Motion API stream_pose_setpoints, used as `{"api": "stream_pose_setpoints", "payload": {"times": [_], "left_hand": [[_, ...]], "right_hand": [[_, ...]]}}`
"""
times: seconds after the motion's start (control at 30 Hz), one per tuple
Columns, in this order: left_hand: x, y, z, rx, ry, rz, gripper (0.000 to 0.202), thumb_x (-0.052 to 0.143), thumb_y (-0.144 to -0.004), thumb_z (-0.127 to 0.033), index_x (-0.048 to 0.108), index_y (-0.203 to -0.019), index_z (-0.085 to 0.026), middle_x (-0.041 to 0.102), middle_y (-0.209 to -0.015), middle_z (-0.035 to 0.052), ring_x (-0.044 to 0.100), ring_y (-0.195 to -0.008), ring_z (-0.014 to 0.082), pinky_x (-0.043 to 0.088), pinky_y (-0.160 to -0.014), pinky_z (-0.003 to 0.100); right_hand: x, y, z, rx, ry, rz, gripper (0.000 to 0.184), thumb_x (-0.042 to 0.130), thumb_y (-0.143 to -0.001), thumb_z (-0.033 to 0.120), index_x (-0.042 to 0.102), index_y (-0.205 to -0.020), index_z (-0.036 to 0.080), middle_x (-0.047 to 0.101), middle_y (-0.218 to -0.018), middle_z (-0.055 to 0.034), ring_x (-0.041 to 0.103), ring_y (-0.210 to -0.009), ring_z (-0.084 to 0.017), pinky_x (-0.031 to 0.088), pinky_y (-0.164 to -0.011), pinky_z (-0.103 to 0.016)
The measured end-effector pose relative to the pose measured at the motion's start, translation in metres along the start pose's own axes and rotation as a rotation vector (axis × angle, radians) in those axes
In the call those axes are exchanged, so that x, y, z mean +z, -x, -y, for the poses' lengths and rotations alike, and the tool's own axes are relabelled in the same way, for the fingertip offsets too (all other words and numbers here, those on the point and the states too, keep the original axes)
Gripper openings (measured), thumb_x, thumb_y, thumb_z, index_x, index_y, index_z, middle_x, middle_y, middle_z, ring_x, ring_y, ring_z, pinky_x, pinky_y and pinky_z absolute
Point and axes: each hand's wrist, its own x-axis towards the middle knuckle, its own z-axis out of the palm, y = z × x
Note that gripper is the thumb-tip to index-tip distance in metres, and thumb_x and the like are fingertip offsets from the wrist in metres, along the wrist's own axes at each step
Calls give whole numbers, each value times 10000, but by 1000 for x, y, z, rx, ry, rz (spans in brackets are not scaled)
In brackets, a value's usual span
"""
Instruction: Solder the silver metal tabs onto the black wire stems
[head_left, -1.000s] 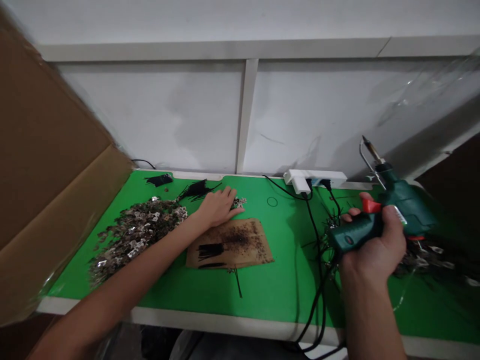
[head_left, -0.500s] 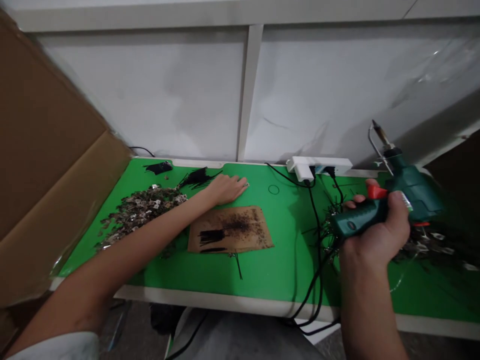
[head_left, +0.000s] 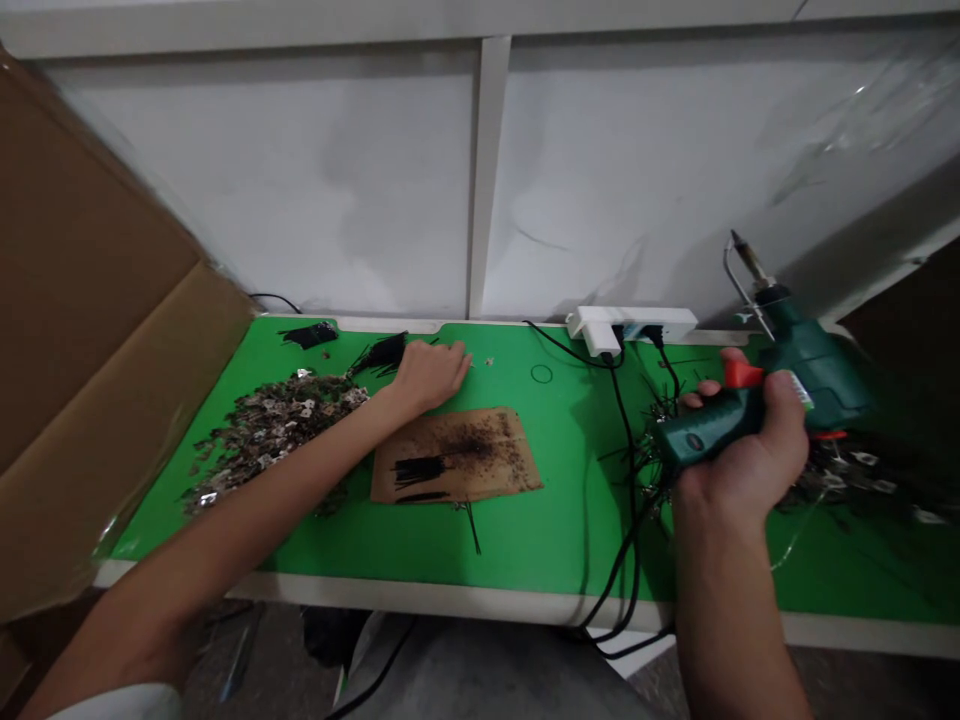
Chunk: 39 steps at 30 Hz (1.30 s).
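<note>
My right hand (head_left: 742,455) is wrapped round the grip of a green soldering gun (head_left: 757,395) with an orange trigger, held above the right side of the green mat (head_left: 540,540), tip pointing up. My left hand (head_left: 427,375) reaches across to the back of the mat, fingers curled down on the surface near a few small metal pieces (head_left: 487,361) and a bundle of black wires (head_left: 382,353). What its fingertips hold, if anything, is hidden. A scorched brown cardboard pad (head_left: 457,465) with black wire bits lies just in front of that hand.
A heap of small metal parts (head_left: 270,430) covers the mat's left. A cardboard box flap (head_left: 97,340) stands at far left. A white power strip (head_left: 630,325) sits at the back, its black cables (head_left: 626,500) trailing over the front edge. More metal parts (head_left: 855,470) lie at right.
My left hand has drawn back a little to the left from the small metal pieces, its fingers curling in. The soldering gun stays in my right hand, almost unmoved.
</note>
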Motion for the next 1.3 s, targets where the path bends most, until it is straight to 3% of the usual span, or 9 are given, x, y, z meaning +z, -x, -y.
{"api": "stream_pose_setpoints", "payload": {"times": [0.3, 0.43, 0.6, 0.83, 1.03, 1.3], "left_hand": [[3, 13, 2, 17, -32, -20, 435, 268, -1063, -328, 640, -1038, -105, 743, -912, 202, 714, -833, 307, 399, -725, 383], [1, 15, 2, 37, -66, -84, 428, 278, -1057, -299, 654, -956, -120, 736, -795, 164, 681, -746, 291, 385, -796, 451], [1, 14, 1, 55, -76, -164, 434, 282, -1048, -278, 674, -926, -137, 734, -838, 185, 641, -939, 346, 344, -850, 498], [-3, 13, -1, 50, -62, -147, 441, 294, -1046, -265, 689, -929, -108, 723, -793, 189, 664, -845, 334, 331, -850, 493], [-12, 22, -20, 64, -56, -121, 482, 246, -1054, -266, 684, -937, -104, 720, -796, 196, 675, -834, 353, 329, -825, 497], [-1, 14, -26, 76, -84, -125, 452, 292, -1034, -227, 703, -908, -87, 724, -780, 211, 685, -800, 349, 325, -863, 504]], "right_hand": [[1, 0, 1, 18, 9, -15, 155, 726, -758, 269, 641, -825, 159, 731, -851, -35, 561, -550, -80, 469, -456, -177], [2, 0, 4, 15, -4, -16, 222, 793, -683, 282, 648, -794, 157, 738, -800, -31, 569, -528, -86, 477, -442, -173], [1, 0, 7, 17, -2, -14, 203, 799, -675, 286, 679, -792, 172, 752, -821, -21, 573, -526, -93, 499, -435, -191], [-2, -2, 6, 35, -5, 1, 197, 778, -714, 294, 653, -805, 170, 748, -801, -10, 582, -531, -85, 494, -459, -181], [-2, -2, 4, 23, -4, 7, 226, 770, -729, 309, 638, -846, 168, 755, -840, -25, 575, -526, -84, 473, -456, -186], [-4, -3, 3, 19, -10, 12, 174, 743, -742, 296, 653, -835, 179, 768, -836, -10, 585, -532, -87, 473, -461, -193]]}}
